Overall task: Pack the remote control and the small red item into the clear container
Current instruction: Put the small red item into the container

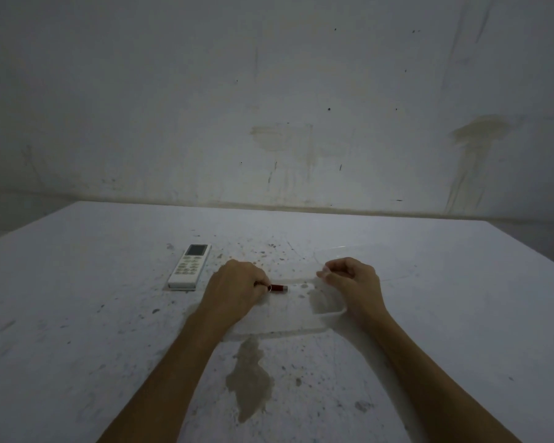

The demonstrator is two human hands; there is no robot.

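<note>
A white remote control [189, 266] with a small screen lies on the table, left of my hands. My left hand [237, 286] is closed on one end of the small red item [277, 287], which pokes out to the right over the clear container [288, 327]. The container is a faint, shallow, transparent box between my two forearms. My right hand [354, 281] pinches a clear thin piece, apparently the container's lid or far rim, at the right side.
The white table [445, 298] is speckled with dark marks and has a grey stain [250, 382] in front of the container. A stained white wall rises behind the table's far edge.
</note>
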